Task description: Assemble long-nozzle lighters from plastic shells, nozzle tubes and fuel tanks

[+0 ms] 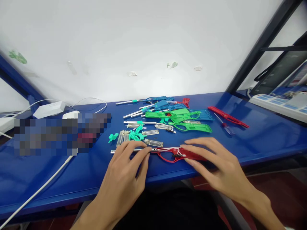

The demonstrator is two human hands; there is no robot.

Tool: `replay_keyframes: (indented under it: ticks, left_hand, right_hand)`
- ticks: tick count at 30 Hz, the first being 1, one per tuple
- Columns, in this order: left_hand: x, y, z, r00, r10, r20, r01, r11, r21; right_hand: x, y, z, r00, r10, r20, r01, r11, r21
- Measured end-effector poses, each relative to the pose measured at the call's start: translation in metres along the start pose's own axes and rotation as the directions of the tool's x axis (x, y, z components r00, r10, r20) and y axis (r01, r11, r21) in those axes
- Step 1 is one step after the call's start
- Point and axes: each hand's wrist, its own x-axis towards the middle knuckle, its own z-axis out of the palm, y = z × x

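Observation:
A red lighter shell half [168, 158] lies at the desk's front edge, with white wire and small parts inside it. My left hand [127, 169] is closed on the metal lighter tube [153, 149] where it meets this shell; the tube's far end [112, 151] sticks out left of the fingers. With thumb and fingers on either side, my right hand [213, 159] grips the shell's handle end, partly covering it. Just beyond are clear fuel tanks [153, 142] and teal tape pieces [136, 134].
Behind lie green shell halves [177, 115], blue shells [158, 104] and several metal tubes. On the right sit another red shell half [227, 117] and a screwdriver [226, 128]. A white cable [45, 183], white adapters [49, 109] and a blurred patch occupy the left.

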Motion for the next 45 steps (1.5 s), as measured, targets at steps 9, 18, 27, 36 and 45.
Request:
replay_keyframes:
  ticks: [9, 18, 27, 36, 45]
  left_hand:
    - [-0.002, -0.007, 0.007, 0.987, 0.038, 0.158, -0.033, 0.999, -0.035]
    - [-0.005, 0.011, 0.006, 0.988, 0.056, 0.141, -0.055, 0.998, -0.007]
    - [-0.009, 0.014, 0.009, 0.983, 0.154, 0.100, -0.168, 0.976, 0.141]
    - [-0.012, 0.011, 0.011, 0.985, 0.137, 0.108, -0.150, 0.981, 0.125]
    - [-0.010, 0.010, 0.011, 0.986, 0.134, 0.095, -0.146, 0.982, 0.121]
  right_hand:
    - [0.005, -0.005, 0.009, 0.979, 0.000, 0.205, 0.010, 0.999, -0.049]
    - [0.012, -0.004, 0.002, 0.991, 0.012, 0.134, -0.021, 0.998, 0.066]
    - [0.118, 0.003, 0.011, 0.850, -0.176, 0.496, 0.303, 0.934, -0.188]
    - [0.135, -0.013, 0.022, 0.750, -0.245, 0.615, 0.469, 0.852, -0.232]
    - [0.121, 0.013, 0.005, 0.828, -0.171, 0.535, 0.333, 0.916, -0.223]
